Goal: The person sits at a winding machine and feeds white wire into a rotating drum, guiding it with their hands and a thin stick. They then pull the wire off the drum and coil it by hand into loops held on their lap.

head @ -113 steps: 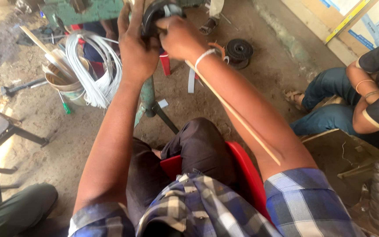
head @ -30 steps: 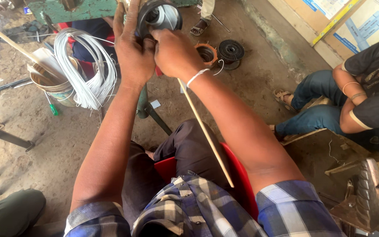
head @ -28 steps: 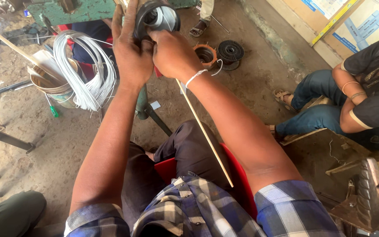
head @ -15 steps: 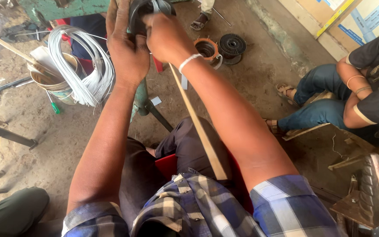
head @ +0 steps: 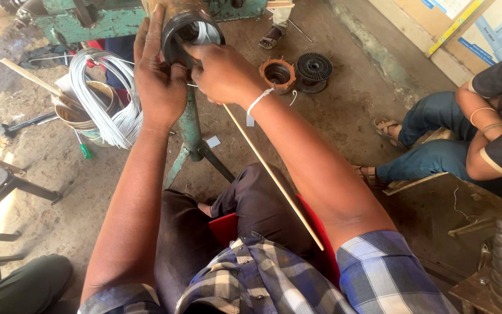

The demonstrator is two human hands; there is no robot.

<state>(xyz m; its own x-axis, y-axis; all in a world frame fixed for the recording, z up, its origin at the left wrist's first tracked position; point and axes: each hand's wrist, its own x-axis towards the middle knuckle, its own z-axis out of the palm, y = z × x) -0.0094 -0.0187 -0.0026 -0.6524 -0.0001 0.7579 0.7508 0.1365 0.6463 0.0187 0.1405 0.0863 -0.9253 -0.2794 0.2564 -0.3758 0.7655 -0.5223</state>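
A dark round ring-shaped part (head: 182, 29) with pale wire coils inside sits on top of a green metal stand (head: 191, 125). My left hand (head: 159, 81) grips its left side, fingers up along the rim. From the right, my right hand (head: 223, 72) closes on its lower edge and pinches a thin wooden stick (head: 274, 177). The stick runs back along my right forearm towards my chest. A white band circles my right wrist.
A bucket (head: 82, 119) draped with loops of white wire (head: 108, 96) stands left of the stand. An orange ring part (head: 278, 73) and a black spool (head: 314, 67) lie on the dirt floor beyond. Another person in jeans (head: 437, 157) sits at right. A metal stool frame (head: 7, 183) is at left.
The view has shifted slightly. Both hands stay on the dark ring part; my right hand has slid lower on its edge with the stick.
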